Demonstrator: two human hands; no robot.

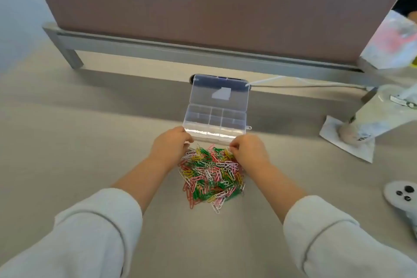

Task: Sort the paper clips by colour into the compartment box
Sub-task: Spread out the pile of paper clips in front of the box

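Observation:
A heap of paper clips [212, 176] in green, yellow, pink, red and white lies on the beige desk in front of me. Just beyond it stands a clear plastic compartment box [215, 119], its lid [220, 92] tilted up and back; the compartments look empty. My left hand [171, 146] rests at the box's near left corner, fingers curled against its front edge. My right hand [248, 149] is at the heap's far right edge, below the box's front right corner, fingertips pinched together; whether they hold a clip is too small to tell.
A brown partition panel [214, 7] on a grey metal frame closes the desk's far side. A white cable [304, 84] runs right from behind the box. Plastic-wrapped packages [383, 117] lie on paper at the right. A white round object with black dots [401, 194] sits at the right edge.

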